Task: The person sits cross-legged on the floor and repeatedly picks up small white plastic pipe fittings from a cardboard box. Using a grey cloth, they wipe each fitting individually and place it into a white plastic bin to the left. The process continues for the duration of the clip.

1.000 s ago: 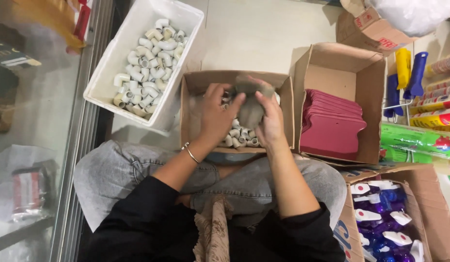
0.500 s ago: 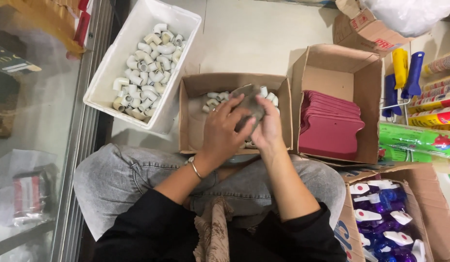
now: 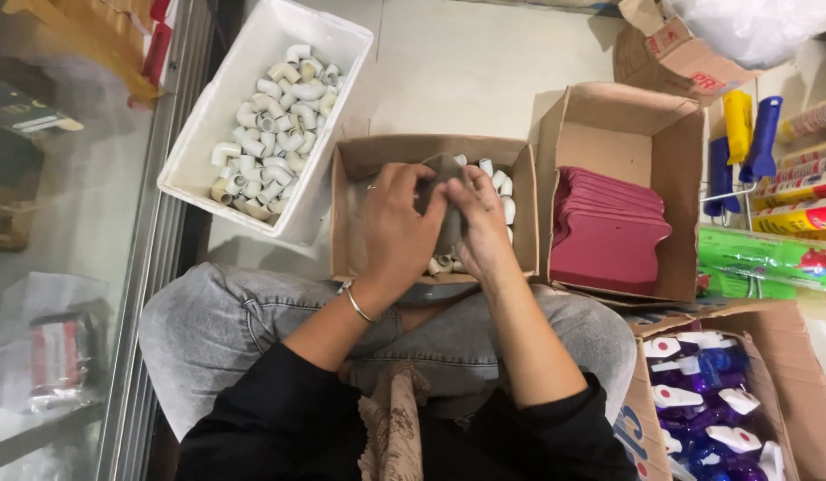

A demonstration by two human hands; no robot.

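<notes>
both hands (image 3: 439, 227) clench grey cloth (image 3: 444, 209) (long axis vertical) over cardboard box (image 3: 359, 160).

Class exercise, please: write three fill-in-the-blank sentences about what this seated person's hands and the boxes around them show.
1. Both hands, left hand and right hand, hold a grey ____ over the cardboard box.
2. The white tub holds white pipe ____.
3. The box at the right holds ____ flat pieces.

Missing words: cloth; elbows; red

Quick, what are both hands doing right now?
Left hand: closed on the crumpled grey cloth.
Right hand: closed on the same cloth.
</notes>
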